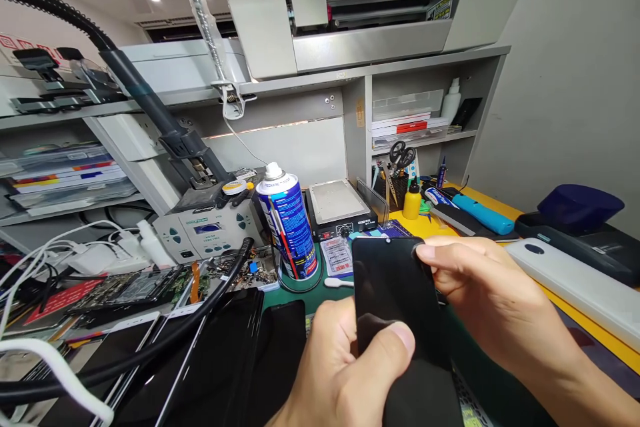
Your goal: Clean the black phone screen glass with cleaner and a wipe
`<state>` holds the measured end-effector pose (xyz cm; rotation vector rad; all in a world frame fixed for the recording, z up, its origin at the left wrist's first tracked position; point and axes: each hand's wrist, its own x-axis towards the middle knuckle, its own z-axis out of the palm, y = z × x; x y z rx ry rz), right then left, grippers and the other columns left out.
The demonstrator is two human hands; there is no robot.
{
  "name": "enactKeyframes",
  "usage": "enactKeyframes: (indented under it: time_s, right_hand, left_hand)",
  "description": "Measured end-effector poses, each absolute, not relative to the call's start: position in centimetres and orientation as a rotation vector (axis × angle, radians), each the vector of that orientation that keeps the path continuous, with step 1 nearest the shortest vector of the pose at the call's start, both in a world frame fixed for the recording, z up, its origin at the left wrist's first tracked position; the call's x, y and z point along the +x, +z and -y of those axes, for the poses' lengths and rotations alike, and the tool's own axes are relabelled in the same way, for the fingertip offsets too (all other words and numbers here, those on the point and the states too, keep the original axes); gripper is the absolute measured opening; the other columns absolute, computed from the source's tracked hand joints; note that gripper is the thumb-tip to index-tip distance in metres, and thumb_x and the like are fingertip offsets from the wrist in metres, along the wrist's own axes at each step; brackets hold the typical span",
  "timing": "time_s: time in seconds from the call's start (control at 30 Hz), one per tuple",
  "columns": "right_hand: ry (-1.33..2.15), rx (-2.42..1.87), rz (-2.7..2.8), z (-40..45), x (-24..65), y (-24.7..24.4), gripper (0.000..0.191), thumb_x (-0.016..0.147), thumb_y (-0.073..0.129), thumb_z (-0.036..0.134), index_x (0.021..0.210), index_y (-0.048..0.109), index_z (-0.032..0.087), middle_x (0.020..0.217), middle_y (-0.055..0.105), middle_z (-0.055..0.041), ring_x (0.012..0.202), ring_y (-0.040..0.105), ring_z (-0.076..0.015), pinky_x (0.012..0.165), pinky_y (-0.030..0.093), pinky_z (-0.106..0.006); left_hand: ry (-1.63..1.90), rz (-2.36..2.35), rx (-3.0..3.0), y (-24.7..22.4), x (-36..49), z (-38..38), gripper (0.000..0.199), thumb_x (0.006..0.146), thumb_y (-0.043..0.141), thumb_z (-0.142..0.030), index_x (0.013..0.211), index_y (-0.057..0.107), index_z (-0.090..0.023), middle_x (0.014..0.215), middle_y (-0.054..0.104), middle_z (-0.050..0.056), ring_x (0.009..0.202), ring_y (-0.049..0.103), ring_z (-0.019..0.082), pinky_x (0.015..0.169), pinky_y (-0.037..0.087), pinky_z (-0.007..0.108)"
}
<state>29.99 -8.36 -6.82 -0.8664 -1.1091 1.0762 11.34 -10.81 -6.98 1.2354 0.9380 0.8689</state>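
A black smartphone [400, 287] with a dark, glossy screen is held upright before me, tilted slightly back. My left hand [355, 360] grips its left side, the thumb lying across the lower screen and the fingers hidden behind. At the upper right corner my right hand [480, 293] pinches the phone's edge, thumb tip on the front. The screen shows faint reflections and no lit picture. Below the phone is a green work mat [480, 347], partly covered by it.
Left of the phone stand a blue spray can [290, 227] and a hot-air station [215, 227]. A heating plate [340, 203] sits behind. Phone screens [200, 360], circuit boards [135, 287] and a black hose [200, 320] crowd the left. A yellow bottle [412, 200] and blue tool [483, 213] lie to the right.
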Motion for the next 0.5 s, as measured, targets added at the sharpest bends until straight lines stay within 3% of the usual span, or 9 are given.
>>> enactKeyframes:
  time_s: [0.2, 0.33, 0.5]
  right_hand:
    - [1.103, -0.904, 1.232, 8.4, 29.3, -5.7, 0.044, 0.089, 0.065, 0.035, 0.056, 0.039, 0.021, 0.06, 0.028, 0.0035, 0.055, 0.022, -0.0121, 0.048, 0.027, -0.028]
    - [1.05, -0.931, 1.285, 8.3, 29.4, -5.9, 0.042, 0.091, 0.061, 0.034, 0.057, 0.04, 0.02, 0.06, 0.03, 0.0034, 0.055, 0.026, -0.0116, 0.049, 0.029, -0.027]
    - [1.072, -0.931, 1.291, 8.3, 29.5, -6.0, 0.039, 0.091, 0.059, 0.032, 0.057, 0.045, 0.019, 0.061, 0.038, 0.0021, 0.058, 0.034, -0.0128, 0.053, 0.033, -0.028]
  left_hand:
    - [0.904, -0.837, 1.219, -5.6, 11.9, 10.6, 0.031, 0.077, 0.068, -0.046, 0.067, 0.062, -0.017, 0.058, 0.049, 0.001, 0.066, 0.052, 0.018, 0.066, 0.043, 0.03]
    - [0.908, -0.808, 1.178, -5.6, 12.1, 10.3, 0.032, 0.076, 0.069, -0.043, 0.062, 0.06, -0.016, 0.054, 0.042, -0.001, 0.062, 0.047, 0.015, 0.065, 0.041, 0.028]
    - [0.916, -0.79, 1.167, -5.8, 12.0, 10.2, 0.031, 0.076, 0.069, -0.041, 0.061, 0.06, -0.015, 0.056, 0.049, 0.0, 0.06, 0.047, 0.014, 0.06, 0.038, 0.027]
